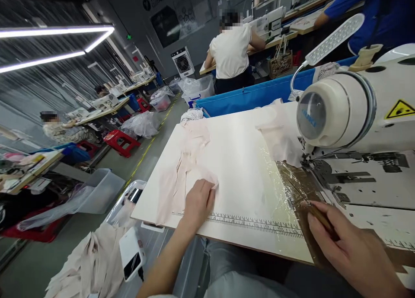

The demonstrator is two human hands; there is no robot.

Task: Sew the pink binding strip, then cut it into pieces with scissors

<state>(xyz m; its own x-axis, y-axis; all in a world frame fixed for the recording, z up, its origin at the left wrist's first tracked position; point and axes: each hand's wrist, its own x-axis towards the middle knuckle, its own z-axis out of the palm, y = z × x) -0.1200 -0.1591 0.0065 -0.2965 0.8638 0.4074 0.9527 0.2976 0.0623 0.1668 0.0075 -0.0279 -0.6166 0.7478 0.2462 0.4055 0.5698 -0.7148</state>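
My left hand [198,202] rests on pale pink fabric pieces [184,168] lying on the left of the white sewing table [240,168], its fingers curled and pinching the edge of a piece. My right hand [350,246] sits near the table's front right, fingers closed round a thin brown stick-like tool [319,215] whose tip points toward the needle area. The white sewing machine [353,112] stands at the right. Another pink piece [280,133] lies just left of the machine head. A printed ruler [256,222] runs along the table's front edge.
A clear bin [129,203] with pink fabric and a white phone [131,252] sits below left. A blue cloth trough [253,97] borders the table's far edge. A lamp [333,38] arches over the machine. Other people sit at sewing stations behind and left.
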